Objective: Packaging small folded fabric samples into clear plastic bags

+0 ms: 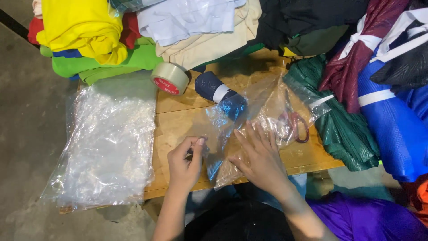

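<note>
The left hand (pixel 185 163) pinches the edge of a clear plastic bag (pixel 249 129); the right hand (pixel 258 156) lies flat and released on it. Beyond the grip, a rolled navy garment (pixel 216 91) sits half inside the bag's mouth. The slick film could slip from the pinch, and the scissors (pixel 296 125) under it might snag it.

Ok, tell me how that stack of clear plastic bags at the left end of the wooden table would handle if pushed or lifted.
The stack of clear plastic bags looks thin and crinkled, so it would probably sag when lifted. Its glossy sheets would likely slide over each other if pushed. It already overhangs the wooden table's left edge, so a nudge might spill it.
</note>
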